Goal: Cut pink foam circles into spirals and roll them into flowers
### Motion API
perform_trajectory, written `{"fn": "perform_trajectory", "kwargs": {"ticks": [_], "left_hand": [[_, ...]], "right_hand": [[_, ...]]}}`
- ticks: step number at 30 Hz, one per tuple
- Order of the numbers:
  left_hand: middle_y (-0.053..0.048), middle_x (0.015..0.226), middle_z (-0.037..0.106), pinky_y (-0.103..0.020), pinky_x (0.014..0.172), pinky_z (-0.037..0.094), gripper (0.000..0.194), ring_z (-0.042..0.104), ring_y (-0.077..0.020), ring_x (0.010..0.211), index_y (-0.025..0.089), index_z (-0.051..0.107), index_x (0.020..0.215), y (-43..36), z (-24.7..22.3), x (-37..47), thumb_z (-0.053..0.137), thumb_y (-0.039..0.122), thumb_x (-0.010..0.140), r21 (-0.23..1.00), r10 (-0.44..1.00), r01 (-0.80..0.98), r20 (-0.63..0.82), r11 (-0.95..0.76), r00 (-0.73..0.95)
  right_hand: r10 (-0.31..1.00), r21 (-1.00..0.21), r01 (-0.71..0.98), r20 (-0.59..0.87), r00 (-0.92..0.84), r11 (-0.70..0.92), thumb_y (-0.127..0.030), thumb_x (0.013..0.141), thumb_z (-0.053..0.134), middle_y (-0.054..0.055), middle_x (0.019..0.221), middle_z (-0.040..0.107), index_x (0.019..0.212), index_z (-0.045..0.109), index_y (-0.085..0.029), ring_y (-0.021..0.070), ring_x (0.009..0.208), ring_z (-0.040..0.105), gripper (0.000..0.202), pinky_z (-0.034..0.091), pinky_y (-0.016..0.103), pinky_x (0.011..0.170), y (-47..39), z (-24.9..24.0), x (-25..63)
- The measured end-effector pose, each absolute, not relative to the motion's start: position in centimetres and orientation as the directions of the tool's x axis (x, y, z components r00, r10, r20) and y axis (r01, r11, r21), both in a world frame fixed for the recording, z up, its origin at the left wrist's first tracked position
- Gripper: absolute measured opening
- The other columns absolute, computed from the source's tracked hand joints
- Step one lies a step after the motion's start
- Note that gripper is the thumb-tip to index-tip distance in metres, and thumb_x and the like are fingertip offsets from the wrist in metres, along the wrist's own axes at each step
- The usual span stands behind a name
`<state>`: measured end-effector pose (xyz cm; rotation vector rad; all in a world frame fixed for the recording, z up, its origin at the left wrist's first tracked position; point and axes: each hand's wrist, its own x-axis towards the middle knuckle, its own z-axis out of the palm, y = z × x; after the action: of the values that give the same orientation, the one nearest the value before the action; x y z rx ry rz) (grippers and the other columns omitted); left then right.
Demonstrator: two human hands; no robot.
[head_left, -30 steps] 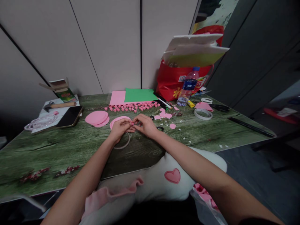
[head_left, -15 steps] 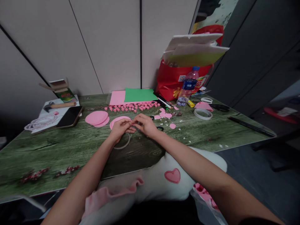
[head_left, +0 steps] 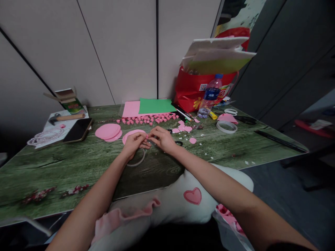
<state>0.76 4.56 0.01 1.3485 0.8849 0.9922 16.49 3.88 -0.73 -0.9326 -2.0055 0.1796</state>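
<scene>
My left hand (head_left: 135, 142) is closed, its fingertips pinching a small pink piece (head_left: 147, 136) over the table. Fingertips of my right hand (head_left: 162, 138) are pressed together at the same piece, touching or nearly touching my left fingers. Just behind my left hand lies a pink paper disc (head_left: 133, 133). A white ring (head_left: 141, 161), perhaps a tape roll, lies partly under my left wrist. Dark scissors handles (head_left: 179, 143) show beside my right hand. Several small pink hearts (head_left: 151, 120) sit in rows beyond my hands.
Pink discs (head_left: 108, 131), a phone (head_left: 77, 130) and a hammer (head_left: 66, 118) lie left. Behind are pink and green sheets (head_left: 155, 106). To the right are a bottle (head_left: 210, 97), a red bag (head_left: 187, 89), a tape roll (head_left: 226, 127) and a black rod (head_left: 280, 141).
More of the small pink piece shows between my fingertips. My hands have otherwise barely shifted.
</scene>
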Motion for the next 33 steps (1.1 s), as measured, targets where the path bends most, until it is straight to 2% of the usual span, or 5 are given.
{"fn": "perform_trajectory", "kwargs": {"ticks": [14,20,23,28,33], "left_hand": [[0.000,0.055,0.055,-0.028,0.052,0.051,0.021,0.059,-0.0128,0.050,0.010,0.055,0.073,4.4,0.1,0.9,0.057,0.031,0.067,0.998,0.942,-0.050,0.044,-0.029,0.332],[-0.003,0.060,0.058,-0.023,0.044,0.047,0.028,0.058,-0.0133,0.051,0.010,0.057,0.077,4.6,0.2,0.9,0.057,0.036,0.066,0.992,0.959,0.035,0.110,-0.123,0.261],[-0.002,0.057,0.058,-0.021,0.040,0.042,0.029,0.054,-0.0119,0.046,0.011,0.058,0.080,5.0,0.0,0.6,0.055,0.037,0.067,0.961,0.965,0.156,0.203,-0.229,0.168],[-0.002,0.062,0.061,-0.022,0.050,0.043,0.022,0.054,-0.0110,0.051,0.014,0.060,0.081,5.2,-0.5,0.0,0.049,0.029,0.070,0.787,0.896,0.466,0.443,-0.405,0.031],[-0.003,0.071,0.062,-0.023,0.058,0.043,0.021,0.056,-0.0123,0.061,0.015,0.060,0.082,5.4,-0.7,-0.7,0.046,0.026,0.072,0.673,0.813,0.613,0.576,-0.414,-0.084]], "right_hand": [[0.688,-0.411,0.587,0.613,-0.389,0.697,-0.020,0.078,0.048,0.004,0.089,0.051,0.086,0.056,-0.018,0.0122,0.077,0.047,0.011,0.036,0.022,0.064,3.5,-0.5,16.6],[0.719,-0.439,0.617,0.614,-0.325,0.654,-0.023,0.079,0.047,0.004,0.087,0.053,0.084,0.057,-0.017,0.0126,0.077,0.049,0.013,0.037,0.022,0.066,4.4,-0.2,17.0],[0.787,-0.453,0.756,0.604,-0.130,0.473,-0.027,0.079,0.046,0.006,0.088,0.055,0.084,0.058,-0.018,0.0154,0.079,0.050,0.016,0.037,0.025,0.069,6.2,0.0,19.0],[0.876,-0.398,0.913,0.404,0.263,-0.090,-0.032,0.078,0.044,0.007,0.086,0.059,0.088,0.060,-0.021,0.0172,0.076,0.053,0.022,0.038,0.026,0.065,9.6,-0.2,23.1],[0.904,-0.324,0.919,0.283,0.319,-0.223,-0.035,0.074,0.049,0.006,0.084,0.062,0.083,0.063,-0.023,0.0162,0.075,0.056,0.021,0.039,0.024,0.062,11.8,-0.9,23.7]]}}
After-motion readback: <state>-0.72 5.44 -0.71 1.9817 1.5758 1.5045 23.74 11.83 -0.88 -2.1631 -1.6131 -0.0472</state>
